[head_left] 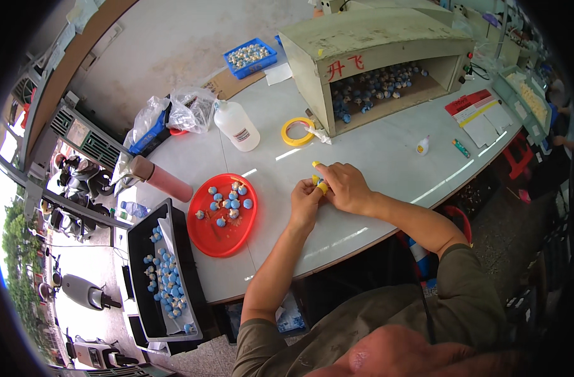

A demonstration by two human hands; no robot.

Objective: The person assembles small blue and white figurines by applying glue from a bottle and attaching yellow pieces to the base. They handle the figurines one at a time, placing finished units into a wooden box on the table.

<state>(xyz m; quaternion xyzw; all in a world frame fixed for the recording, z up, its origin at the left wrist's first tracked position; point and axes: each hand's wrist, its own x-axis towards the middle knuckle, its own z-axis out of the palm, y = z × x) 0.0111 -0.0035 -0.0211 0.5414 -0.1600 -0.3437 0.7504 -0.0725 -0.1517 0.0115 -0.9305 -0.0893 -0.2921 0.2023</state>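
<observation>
Standing at the left edge of tbl. (271, 242): blk. bin (141, 240) w/ blue-and-cream pcs. (167, 286). Next, red tray (219, 239), nr. same edge, w/ more. White btl. (227, 117) toward far edge; label (242, 134) too small to read. Left hand (306, 204), nr. front edge, pinches small blue pc. (321, 181), mostly hidden. Right hand (350, 190) curled against it; own grip: can't tell. Beige machine (387, 30), far edge: red hand-marked characters (336, 68) on front. Red-yellow-white sheet (480, 118), nr. right end: large print on red band.
</observation>
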